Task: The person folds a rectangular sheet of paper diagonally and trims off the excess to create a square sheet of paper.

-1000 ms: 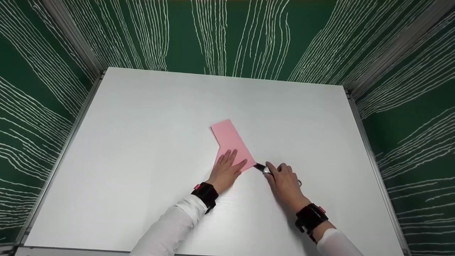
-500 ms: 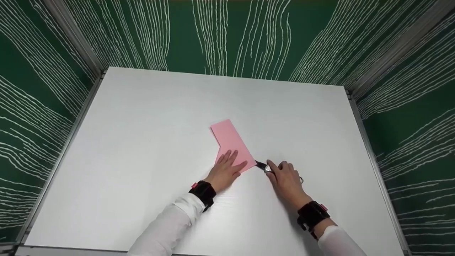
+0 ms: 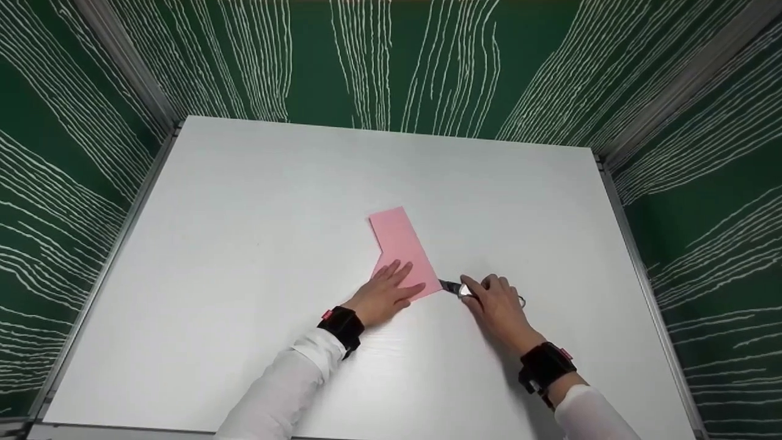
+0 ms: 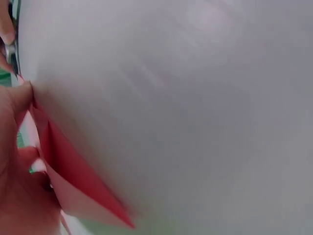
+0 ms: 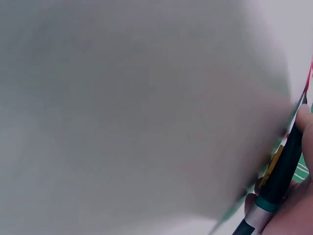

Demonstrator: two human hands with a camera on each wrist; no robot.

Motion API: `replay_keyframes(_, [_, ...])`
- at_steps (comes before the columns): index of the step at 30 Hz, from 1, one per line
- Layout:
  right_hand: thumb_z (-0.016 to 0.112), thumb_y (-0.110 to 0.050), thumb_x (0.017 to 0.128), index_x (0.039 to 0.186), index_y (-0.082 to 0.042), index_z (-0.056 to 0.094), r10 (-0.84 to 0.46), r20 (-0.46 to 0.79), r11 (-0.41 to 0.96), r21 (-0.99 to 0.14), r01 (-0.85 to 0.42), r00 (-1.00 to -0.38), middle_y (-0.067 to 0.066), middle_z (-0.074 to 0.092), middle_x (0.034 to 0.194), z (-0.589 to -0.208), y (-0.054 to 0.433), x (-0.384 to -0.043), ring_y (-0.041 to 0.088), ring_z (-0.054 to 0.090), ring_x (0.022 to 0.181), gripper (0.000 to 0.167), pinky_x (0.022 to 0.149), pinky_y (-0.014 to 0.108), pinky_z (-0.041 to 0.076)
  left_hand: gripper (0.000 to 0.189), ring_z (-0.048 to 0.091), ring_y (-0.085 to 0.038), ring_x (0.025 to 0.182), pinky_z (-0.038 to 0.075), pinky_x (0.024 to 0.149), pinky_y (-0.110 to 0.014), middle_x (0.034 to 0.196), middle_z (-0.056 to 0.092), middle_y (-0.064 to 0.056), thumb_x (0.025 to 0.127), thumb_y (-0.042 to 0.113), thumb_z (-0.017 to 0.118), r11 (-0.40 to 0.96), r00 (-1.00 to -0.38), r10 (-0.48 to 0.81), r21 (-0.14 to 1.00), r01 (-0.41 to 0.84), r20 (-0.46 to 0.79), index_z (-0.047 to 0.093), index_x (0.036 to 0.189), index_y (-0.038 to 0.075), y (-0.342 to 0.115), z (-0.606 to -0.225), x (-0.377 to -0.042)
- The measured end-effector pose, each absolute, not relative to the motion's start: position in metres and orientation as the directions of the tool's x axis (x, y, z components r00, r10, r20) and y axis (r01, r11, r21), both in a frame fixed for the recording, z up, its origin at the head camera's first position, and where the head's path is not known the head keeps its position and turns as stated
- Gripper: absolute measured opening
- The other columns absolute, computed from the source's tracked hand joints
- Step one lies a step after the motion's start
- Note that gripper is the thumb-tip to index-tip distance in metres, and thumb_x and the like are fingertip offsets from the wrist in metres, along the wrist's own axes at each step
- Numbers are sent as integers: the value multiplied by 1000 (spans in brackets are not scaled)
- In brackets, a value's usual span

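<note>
Fingers (image 3: pixel 412 289) spread, the left hand (image 3: pixel 380 300) lies over an angular, folded pink paper sheet (image 3: pixel 400 238) on the white tabletop (image 3: pixel 244 244), while the right hand (image 3: pixel 500 311) grips a slim black-and-silver tool (image 3: pixel 452 287), its tip at the sheet's near right corner. The left-wrist view shows the layers gaping; only the right-wrist view reveals the tool's teal band (image 5: pixel 268 203) and yellow piece (image 5: pixel 272 165).

1 high view, 2 wrist close-ups

A glossy white tabletop (image 3: pixel 275 244) carries folded pink paper (image 3: pixel 396 235) near its middle.
</note>
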State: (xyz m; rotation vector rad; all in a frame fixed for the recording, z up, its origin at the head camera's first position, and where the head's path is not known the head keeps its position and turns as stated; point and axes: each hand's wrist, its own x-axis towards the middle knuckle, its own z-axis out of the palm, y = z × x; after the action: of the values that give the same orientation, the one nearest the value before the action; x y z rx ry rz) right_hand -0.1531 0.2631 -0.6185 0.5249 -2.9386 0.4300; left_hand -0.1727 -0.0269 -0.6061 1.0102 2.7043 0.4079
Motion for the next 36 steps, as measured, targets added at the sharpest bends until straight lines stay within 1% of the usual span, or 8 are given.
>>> replay_keyframes(5, [68,-27,95,135,-15,63,-332,174,891,-263,-369,-927,16,56,93,-618,261,-152,30,47,81,43,68,42,39,48,12,-30,157,15,128,-42,169,16,-10,107,34,42,690,-694,708,343,637,-135,37,155,31,-34,-603,-177])
replay_keyframes(11, [65,-29,97,136,-15,62,-287,165,904,-280,-323,-944,17,56,95,-618,252,-157,30,47,82,42,67,41,37,48,12,-31,157,16,128,-43,169,16,-11,108,34,41,673,-673,727,335,659,-136,36,155,30,-36,-600,-178])
replay_keyframes(17, [65,-30,97,137,-17,62,-263,130,917,-275,-290,-956,18,56,97,-616,249,-158,32,49,84,42,69,44,40,47,17,-34,156,19,127,-45,167,22,-13,106,29,46,652,-655,746,333,681,-121,41,153,27,-35,-599,-178])
replay_keyframes(21, [66,-28,96,137,-16,62,-257,115,918,-282,-280,-959,17,56,96,-612,253,-149,31,48,82,42,69,45,41,46,15,-32,156,17,128,-43,167,22,-9,106,30,47,635,-631,763,346,691,-141,43,152,30,-35,-600,-177])
replay_keyframes(26, [67,-27,96,136,-15,62,-245,110,915,-301,-268,-963,16,55,95,-613,254,-141,30,47,82,43,68,43,39,45,16,-29,157,16,128,-41,167,24,-5,105,33,48,602,-601,788,374,705,-135,46,150,32,-36,-601,-177])
replay_keyframes(30, [66,-28,96,137,-14,62,-224,120,916,-313,-251,-967,16,55,96,-615,252,-146,31,48,84,43,69,42,37,42,17,-29,156,15,128,-41,165,29,-4,105,36,48,588,-600,792,405,700,-112,51,147,30,-35,-602,-178])
replay_keyframes(33, [66,-29,97,137,-14,62,-206,124,919,-317,-235,-971,17,54,96,-615,250,-155,31,47,84,43,68,42,37,40,20,-29,156,16,128,-41,163,33,-4,105,35,48,590,-612,784,427,685,-101,54,145,29,-34,-600,-178])
replay_keyframes(36, [65,-29,97,137,-15,62,-193,118,921,-321,-222,-974,17,54,96,-615,247,-162,31,47,84,43,69,43,37,40,27,-29,154,21,127,-40,160,39,-5,105,31,49,593,-625,778,410,693,-70,56,144,26,-32,-598,-179])
